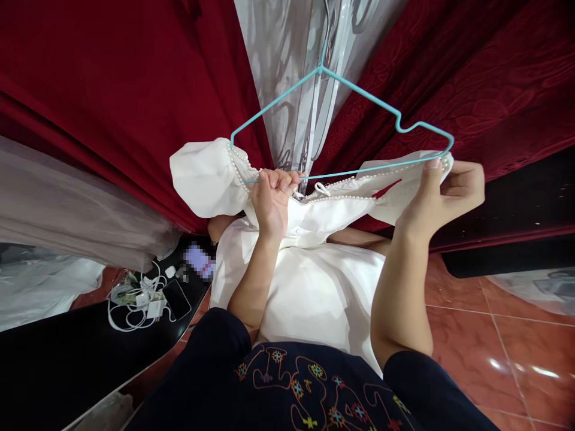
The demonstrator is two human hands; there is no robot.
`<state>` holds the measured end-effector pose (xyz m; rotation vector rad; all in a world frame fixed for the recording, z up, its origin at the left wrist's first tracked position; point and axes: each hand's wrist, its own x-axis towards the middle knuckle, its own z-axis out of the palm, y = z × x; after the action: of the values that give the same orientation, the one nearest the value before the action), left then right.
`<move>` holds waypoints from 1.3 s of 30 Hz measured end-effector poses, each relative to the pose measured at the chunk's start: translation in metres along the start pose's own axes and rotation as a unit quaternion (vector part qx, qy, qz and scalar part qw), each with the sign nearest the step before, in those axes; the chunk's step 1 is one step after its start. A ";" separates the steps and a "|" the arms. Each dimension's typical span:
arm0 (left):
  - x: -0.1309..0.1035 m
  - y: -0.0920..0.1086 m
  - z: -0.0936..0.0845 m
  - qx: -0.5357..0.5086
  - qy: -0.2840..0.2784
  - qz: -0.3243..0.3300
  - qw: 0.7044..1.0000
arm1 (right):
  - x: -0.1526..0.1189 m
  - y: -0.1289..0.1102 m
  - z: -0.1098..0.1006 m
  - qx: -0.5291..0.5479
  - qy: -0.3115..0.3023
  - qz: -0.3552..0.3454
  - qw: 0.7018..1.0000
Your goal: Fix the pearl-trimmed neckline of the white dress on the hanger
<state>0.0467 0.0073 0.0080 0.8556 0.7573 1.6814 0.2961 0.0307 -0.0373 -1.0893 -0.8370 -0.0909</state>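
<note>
A white dress (314, 287) with pearl-trimmed edges lies across my lap, its top raised towards a light-blue clothes hanger (359, 90). The hanger's left end sits inside the opening by the puffed left sleeve (204, 179). My left hand (273, 200) is closed around the hanger's lower bar, close to the pearl neckline; whether it also grips cloth is hidden. On the other side, my right hand (449, 191) pinches the dress's pearl-edged shoulder at the hanger's right end, thumb in front. The hanger's metal hook points up, away from me.
Dark red curtains (135, 78) hang in front, with sheer white fabric (287, 78) between them. At left, a black table (67, 353) bears a tangled white cable (130, 323), a dark phone (176, 300) and small items. Red tiles (471, 347) cover the floor at right.
</note>
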 end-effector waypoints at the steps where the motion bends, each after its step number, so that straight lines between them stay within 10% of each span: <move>1: 0.001 0.002 -0.001 0.006 0.002 -0.003 1.000 | -0.002 0.002 -0.001 0.000 -0.001 0.004 1.000; 9: 0.007 0.009 -0.009 -0.021 -0.025 -0.006 0.999 | 0.019 0.011 -0.002 0.029 0.036 0.000 0.999; 20: 0.011 0.013 -0.013 -0.022 -0.011 0.008 1.000 | 0.037 -0.055 0.023 -0.026 -0.139 -0.068 0.988; 39: 0.014 0.012 -0.014 -0.047 -0.004 0.010 0.999 | 0.016 -0.037 -0.007 -0.046 -0.159 -0.012 0.986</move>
<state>0.0257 0.0164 0.0127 0.8062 0.6609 1.7164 0.2944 0.0119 -0.0015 -1.1980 -1.1413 0.0257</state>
